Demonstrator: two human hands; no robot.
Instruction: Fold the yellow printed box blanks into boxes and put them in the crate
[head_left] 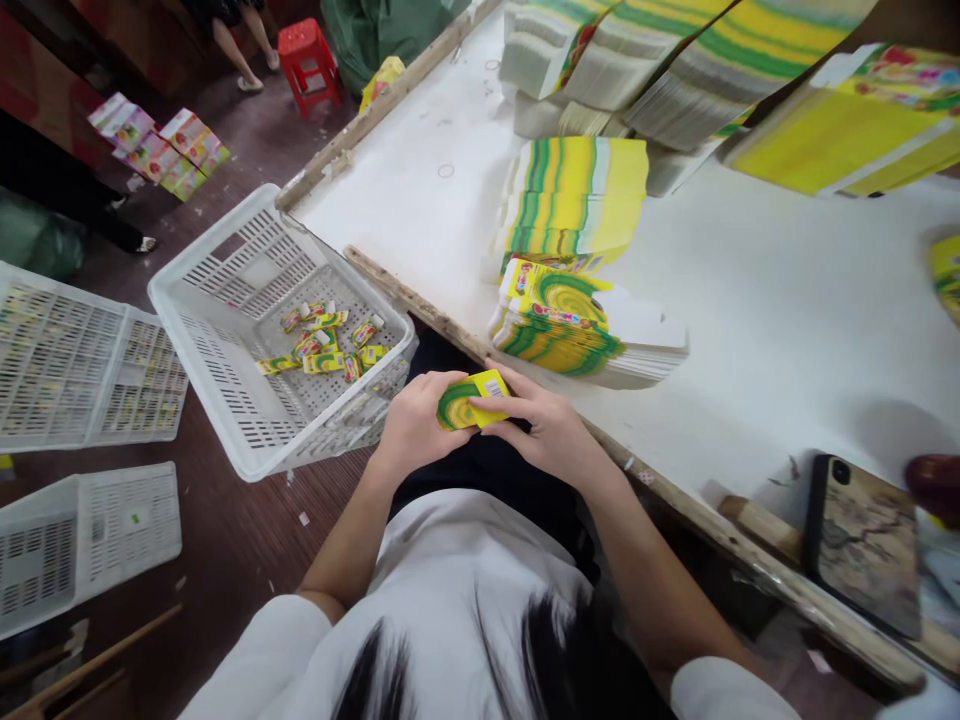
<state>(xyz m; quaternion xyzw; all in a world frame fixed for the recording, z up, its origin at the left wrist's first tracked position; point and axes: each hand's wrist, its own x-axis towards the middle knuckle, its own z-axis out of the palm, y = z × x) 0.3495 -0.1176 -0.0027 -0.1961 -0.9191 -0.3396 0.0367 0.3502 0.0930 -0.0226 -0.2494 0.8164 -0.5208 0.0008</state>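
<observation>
Box (pixel 457 404) hangs just off the bench (pixel 720 270), left hand (pixel 421 418) and right hand (pixel 541 430) clamping fingers (pixel 504 405) on it in an apparent folding step. Flat cartons (pixel 574 195) lie at one o'clock, a crate (pixel 199 330) at ten; pressing flaps calls for even pressure.

Free room above white basket (pixel 232 375), stacked cartons (pixel 559 325) crowding table edge (pixel 450 335)

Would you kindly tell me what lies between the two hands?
In the head view, a yellow-and-green carton lies between the left hand and right hand.
</observation>
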